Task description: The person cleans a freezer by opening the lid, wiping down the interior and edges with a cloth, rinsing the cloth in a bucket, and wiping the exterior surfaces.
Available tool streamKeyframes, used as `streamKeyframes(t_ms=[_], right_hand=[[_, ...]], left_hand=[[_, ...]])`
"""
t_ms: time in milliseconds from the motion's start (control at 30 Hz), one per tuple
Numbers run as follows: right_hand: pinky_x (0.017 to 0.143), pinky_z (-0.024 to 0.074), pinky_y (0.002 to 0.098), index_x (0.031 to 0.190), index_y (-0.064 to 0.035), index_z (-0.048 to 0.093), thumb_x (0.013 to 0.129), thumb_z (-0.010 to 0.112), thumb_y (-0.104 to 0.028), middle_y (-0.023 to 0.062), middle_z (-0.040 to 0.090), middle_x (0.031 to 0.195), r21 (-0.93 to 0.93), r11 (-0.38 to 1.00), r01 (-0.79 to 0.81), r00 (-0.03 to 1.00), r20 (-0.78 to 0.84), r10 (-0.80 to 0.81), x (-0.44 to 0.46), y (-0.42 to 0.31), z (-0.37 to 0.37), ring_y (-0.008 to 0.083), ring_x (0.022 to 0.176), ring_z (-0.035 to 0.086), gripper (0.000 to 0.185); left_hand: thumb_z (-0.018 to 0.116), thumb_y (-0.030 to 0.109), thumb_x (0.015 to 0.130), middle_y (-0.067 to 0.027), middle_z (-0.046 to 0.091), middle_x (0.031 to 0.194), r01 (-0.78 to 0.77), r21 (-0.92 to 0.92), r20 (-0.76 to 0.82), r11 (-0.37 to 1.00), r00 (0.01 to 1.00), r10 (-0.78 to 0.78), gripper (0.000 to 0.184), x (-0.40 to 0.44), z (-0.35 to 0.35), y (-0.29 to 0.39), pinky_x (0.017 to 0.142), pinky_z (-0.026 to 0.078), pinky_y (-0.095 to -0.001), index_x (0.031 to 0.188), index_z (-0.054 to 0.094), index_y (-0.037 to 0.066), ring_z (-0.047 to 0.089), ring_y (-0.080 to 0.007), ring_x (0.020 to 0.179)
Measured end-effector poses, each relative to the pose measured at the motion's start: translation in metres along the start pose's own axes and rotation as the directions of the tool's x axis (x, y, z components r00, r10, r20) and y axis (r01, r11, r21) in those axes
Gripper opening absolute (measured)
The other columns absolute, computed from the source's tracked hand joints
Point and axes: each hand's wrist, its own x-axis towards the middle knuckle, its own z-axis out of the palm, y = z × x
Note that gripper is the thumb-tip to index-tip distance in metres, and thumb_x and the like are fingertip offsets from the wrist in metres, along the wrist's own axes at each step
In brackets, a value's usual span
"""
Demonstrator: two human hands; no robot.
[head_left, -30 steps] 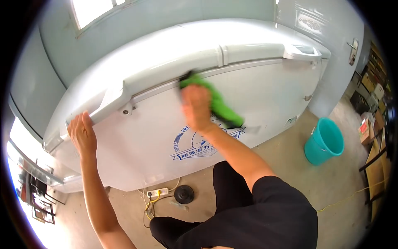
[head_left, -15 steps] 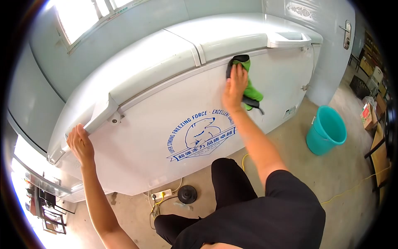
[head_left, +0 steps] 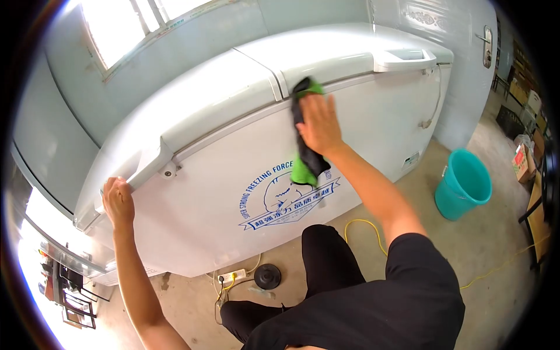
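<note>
A white chest freezer [head_left: 204, 192] with two lids stands before me, a blue polar bear emblem printed on its front panel. My right hand [head_left: 319, 125] presses a green and black cloth [head_left: 310, 162] flat against the panel, just below the seam between the lids. Part of the emblem is hidden behind the cloth's lower end. On the left, my left hand [head_left: 118, 199] is closed with its fingers curled over the left lid's handle [head_left: 153, 162]; the fingertips are out of sight.
A teal bucket [head_left: 464, 185] stands on the floor to the right. Below the freezer lie a power strip [head_left: 232, 276], a round black base [head_left: 267, 276] and a yellow cable [head_left: 364, 223]. Beside the freezer is a door [head_left: 434, 58]; boxes [head_left: 523, 163] sit at far right.
My right hand and the cloth have moved left across the panel, and the cloth now covers part of the emblem. My left hand stays at the handle. The view has shifted slightly.
</note>
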Motion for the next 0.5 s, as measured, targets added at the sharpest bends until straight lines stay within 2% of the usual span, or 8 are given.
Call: streamKeyframes(t_ms=[67,133,167,267,367,433,467,500], right_hand=[[0.107,0.0148,0.0573,0.131,0.0074,0.035,0.082,0.056,-0.022,0.0252,0.031,0.137,0.043,0.988,-0.15,0.964,-0.218,0.156,-0.007,0.013,0.003,0.0403,0.129,0.027,0.061],[0.108,0.0156,0.0554,0.13,0.0117,0.032,0.081,0.055,-0.015,0.0296,0.029,0.136,0.165,0.927,-0.336,0.892,-0.261,0.369,0.004,-0.01,0.006,0.0452,0.127,0.026,0.06],[0.108,0.0162,0.0544,0.128,0.0148,0.03,0.079,0.057,-0.01,0.0314,0.029,0.134,0.147,0.908,-0.393,0.865,-0.276,0.419,0.011,-0.026,0.015,0.0477,0.126,0.027,0.062],[0.106,0.0194,0.054,0.129,0.0146,0.028,0.078,0.057,-0.01,0.0314,0.027,0.133,0.285,0.919,-0.272,0.912,-0.229,0.341,0.031,-0.077,0.006,0.0488,0.125,0.025,0.064],[0.106,0.0206,0.0536,0.128,0.0149,0.028,0.079,0.058,-0.013,0.0313,0.027,0.133,0.196,0.951,-0.238,0.913,-0.289,0.288,0.028,-0.071,0.014,0.0484,0.124,0.026,0.064],[0.106,0.0217,0.0539,0.128,0.0134,0.03,0.078,0.059,-0.016,0.0301,0.029,0.131,0.295,0.945,-0.142,0.936,-0.272,0.225,0.024,-0.062,0.01,0.0475,0.123,0.027,0.065],[0.106,0.0217,0.0539,0.128,0.0134,0.03,0.078,0.059,-0.016,0.0301,0.029,0.131,0.29,0.946,-0.149,0.935,-0.27,0.23,0.021,-0.053,0.01,0.0475,0.123,0.027,0.065],[0.106,0.0218,0.0543,0.127,0.0125,0.031,0.077,0.059,-0.017,0.0294,0.03,0.13,0.268,0.963,-0.033,0.955,-0.276,0.11,0.019,-0.039,0.012,0.0472,0.123,0.028,0.065]], left_hand=[[0.031,0.022,0.09,-0.0131,0.054,0.079,-0.046,-0.039,-0.059,0.998,0.997,0.044,0.037,0.002,-0.003,0.002,0.074,0.038,-0.0422,0.069,0.05,-0.001,0.05,-0.0321,0.076],[0.03,0.021,0.089,-0.0144,0.055,0.083,0.023,-0.1,0.086,0.995,0.996,-0.014,0.036,0.006,-0.002,-0.002,0.075,0.039,-0.0421,0.071,0.051,-0.001,0.05,-0.0338,0.077],[0.03,0.021,0.089,-0.0144,0.055,0.083,0.02,-0.106,0.074,0.994,0.997,-0.012,0.036,0.006,-0.002,-0.001,0.075,0.039,-0.0421,0.071,0.051,-0.001,0.05,-0.0338,0.077],[0.029,0.02,0.089,-0.0151,0.052,0.081,0.073,-0.067,0.125,0.995,0.99,-0.064,0.034,0.007,-0.003,0.001,0.071,0.039,-0.0421,0.072,0.05,-0.001,0.049,-0.0351,0.075],[0.03,0.019,0.09,-0.0162,0.049,0.075,0.089,-0.091,0.034,0.992,0.996,-0.086,0.033,0.003,-0.001,0.009,0.066,0.038,-0.0416,0.071,0.048,-0.001,0.049,-0.0363,0.07],[0.03,0.019,0.09,-0.0165,0.049,0.074,0.078,-0.082,0.02,0.994,0.997,-0.076,0.033,0.002,0.001,0.008,0.065,0.038,-0.0417,0.071,0.048,-0.001,0.049,-0.0363,0.069],[0.031,0.019,0.09,-0.0168,0.048,0.074,0.073,-0.07,0.009,0.995,0.997,-0.073,0.033,0.001,0.003,0.004,0.065,0.038,-0.0417,0.071,0.048,-0.001,0.049,-0.0363,0.069],[0.031,0.019,0.09,-0.0174,0.048,0.073,0.054,-0.104,-0.004,0.993,0.999,-0.055,0.033,0.001,0.007,-0.001,0.064,0.038,-0.0419,0.07,0.048,-0.002,0.049,-0.0363,0.068]])
